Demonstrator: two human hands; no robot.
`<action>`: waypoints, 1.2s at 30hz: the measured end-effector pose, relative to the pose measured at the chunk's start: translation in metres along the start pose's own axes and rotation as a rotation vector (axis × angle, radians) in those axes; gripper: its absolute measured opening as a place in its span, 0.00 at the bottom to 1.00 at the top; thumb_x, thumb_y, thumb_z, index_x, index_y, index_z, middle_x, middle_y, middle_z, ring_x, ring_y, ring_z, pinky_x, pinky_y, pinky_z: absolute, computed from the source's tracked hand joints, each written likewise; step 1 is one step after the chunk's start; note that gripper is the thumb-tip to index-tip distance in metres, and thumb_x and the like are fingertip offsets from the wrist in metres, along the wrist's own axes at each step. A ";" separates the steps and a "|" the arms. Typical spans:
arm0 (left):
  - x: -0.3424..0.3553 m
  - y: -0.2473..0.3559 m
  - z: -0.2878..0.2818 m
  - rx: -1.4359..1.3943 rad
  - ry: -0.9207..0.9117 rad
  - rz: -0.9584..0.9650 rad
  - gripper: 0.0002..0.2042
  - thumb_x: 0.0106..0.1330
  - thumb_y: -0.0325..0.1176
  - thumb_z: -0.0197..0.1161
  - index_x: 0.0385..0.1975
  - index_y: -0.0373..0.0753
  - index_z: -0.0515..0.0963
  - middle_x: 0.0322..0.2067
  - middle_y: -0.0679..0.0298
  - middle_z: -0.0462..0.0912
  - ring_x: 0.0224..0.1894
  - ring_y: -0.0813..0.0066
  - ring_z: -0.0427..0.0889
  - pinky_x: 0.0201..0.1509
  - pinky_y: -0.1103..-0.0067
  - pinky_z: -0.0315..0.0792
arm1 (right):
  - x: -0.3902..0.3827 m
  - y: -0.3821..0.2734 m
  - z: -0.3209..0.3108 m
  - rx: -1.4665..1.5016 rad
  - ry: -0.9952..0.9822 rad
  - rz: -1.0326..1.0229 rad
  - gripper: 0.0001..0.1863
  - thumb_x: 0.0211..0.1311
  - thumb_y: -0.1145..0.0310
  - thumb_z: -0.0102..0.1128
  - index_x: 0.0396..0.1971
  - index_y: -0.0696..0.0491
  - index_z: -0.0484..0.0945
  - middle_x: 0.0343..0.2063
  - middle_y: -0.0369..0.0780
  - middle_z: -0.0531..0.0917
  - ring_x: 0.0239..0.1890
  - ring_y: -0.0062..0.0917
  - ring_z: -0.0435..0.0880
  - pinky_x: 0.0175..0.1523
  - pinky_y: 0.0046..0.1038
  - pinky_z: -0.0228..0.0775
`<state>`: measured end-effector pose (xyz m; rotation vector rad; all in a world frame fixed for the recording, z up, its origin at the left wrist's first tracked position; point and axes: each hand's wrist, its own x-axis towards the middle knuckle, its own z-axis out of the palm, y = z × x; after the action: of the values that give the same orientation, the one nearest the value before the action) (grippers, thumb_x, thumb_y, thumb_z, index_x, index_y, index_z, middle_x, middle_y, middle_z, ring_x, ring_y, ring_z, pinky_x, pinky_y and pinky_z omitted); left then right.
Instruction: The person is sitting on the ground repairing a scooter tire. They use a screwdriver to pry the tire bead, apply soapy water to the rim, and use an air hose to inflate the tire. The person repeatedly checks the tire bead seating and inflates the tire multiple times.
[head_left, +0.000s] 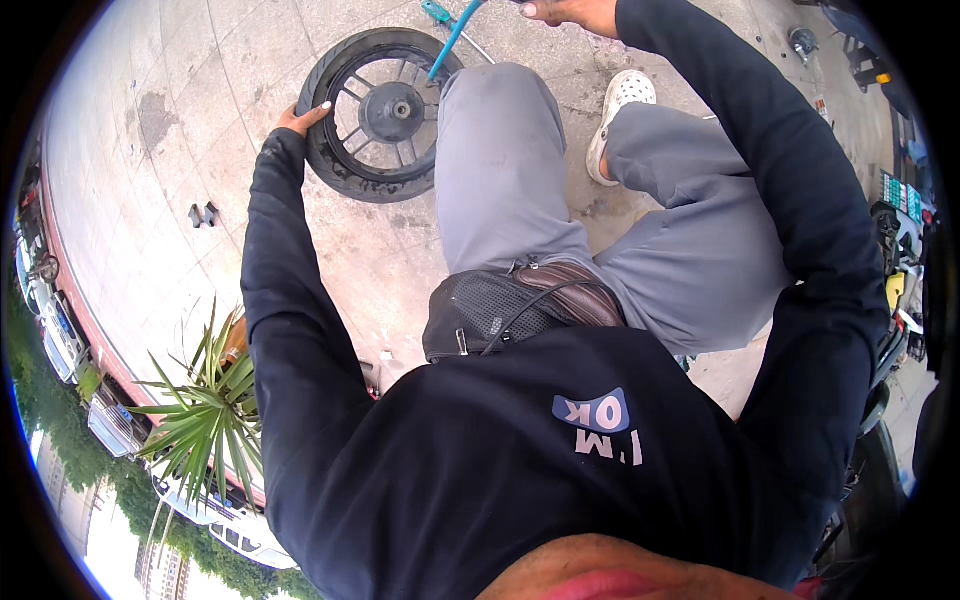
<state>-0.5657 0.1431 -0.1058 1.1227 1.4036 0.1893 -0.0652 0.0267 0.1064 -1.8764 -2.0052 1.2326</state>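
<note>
A black motorcycle wheel (391, 112) with its tyre on stands in front of my left knee, its spoked face and hub toward me. My left hand (305, 118) is closed round the tyre's left edge, thumb on the sidewall and fingers hidden behind. A blue hose (456, 38) runs from the right side of the rim up out of the picture. At the top edge is my right hand (578, 14), partly cut off, its thumb against something dark that I cannot make out. Behind the hose, a tool with a teal handle (436, 12) and long metal shaft lies on the ground.
Two small dark pieces (203, 215) lie on the tiled floor (130, 200) at left. A potted spiky plant (208, 405) stands lower left, with parked cars (115, 420) beyond. Along the right edge are motorcycle parts and tools (895, 220). My shoe (625, 100) rests right of the wheel.
</note>
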 end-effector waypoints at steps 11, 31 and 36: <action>0.108 -0.125 0.021 0.373 0.603 0.012 0.46 0.44 0.57 0.78 0.63 0.36 0.73 0.58 0.48 0.79 0.61 0.55 0.77 0.66 0.69 0.69 | 0.080 -0.017 0.042 -0.095 0.009 -0.220 0.15 0.61 0.57 0.67 0.33 0.56 0.82 0.21 0.47 0.80 0.25 0.33 0.78 0.36 0.36 0.71; 0.067 -0.043 0.245 0.580 0.479 -0.112 0.24 0.71 0.56 0.51 0.50 0.40 0.76 0.44 0.46 0.85 0.50 0.47 0.84 0.55 0.59 0.75 | 0.038 -0.060 0.061 -0.268 -0.119 -0.239 0.18 0.66 0.57 0.65 0.46 0.55 0.80 0.32 0.47 0.84 0.35 0.39 0.83 0.45 0.36 0.75; 0.130 -0.120 0.261 0.657 0.391 0.012 0.21 0.66 0.49 0.56 0.53 0.43 0.76 0.46 0.48 0.84 0.53 0.51 0.83 0.58 0.62 0.75 | 0.009 -0.064 0.069 -0.262 -0.156 -0.123 0.17 0.65 0.62 0.65 0.49 0.53 0.79 0.35 0.48 0.85 0.37 0.42 0.84 0.44 0.38 0.75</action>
<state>-0.3755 0.0410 -0.3356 1.6957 1.8776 -0.0605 -0.1572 0.0096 0.0975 -1.7765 -2.4300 1.1651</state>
